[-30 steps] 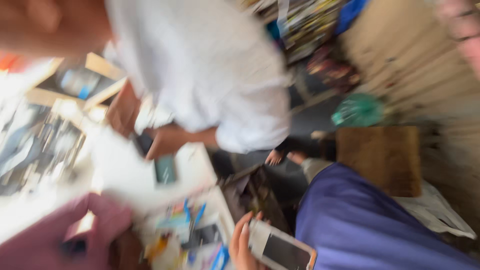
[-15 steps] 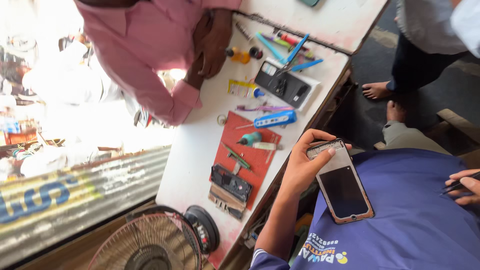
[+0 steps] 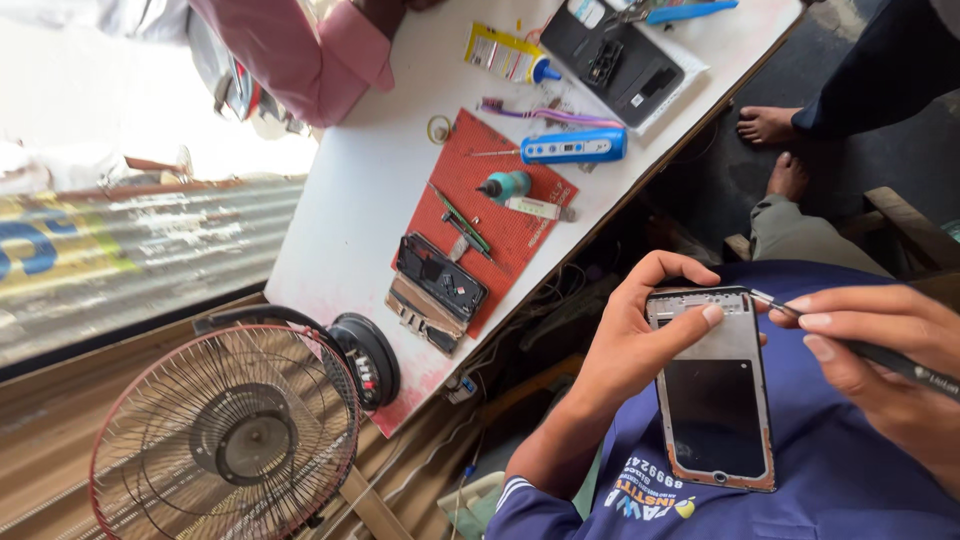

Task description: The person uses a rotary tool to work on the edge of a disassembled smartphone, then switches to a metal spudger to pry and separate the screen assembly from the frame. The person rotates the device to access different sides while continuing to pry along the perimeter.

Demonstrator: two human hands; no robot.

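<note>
A person's left hand grips an opened phone frame over the lap, thumb laid across its upper part, while the right hand pinches a thin dark tool whose tip touches the frame's top right corner. With the frame held in the air above a blue shirt, a slip of the tool could scratch the bare panel, or a loose grip could drop it. Beyond, on the white worktop, a red mat carries another dismantled phone, tweezers and a blue tool. A fan stands below; a pink sleeve reaches in.
</note>
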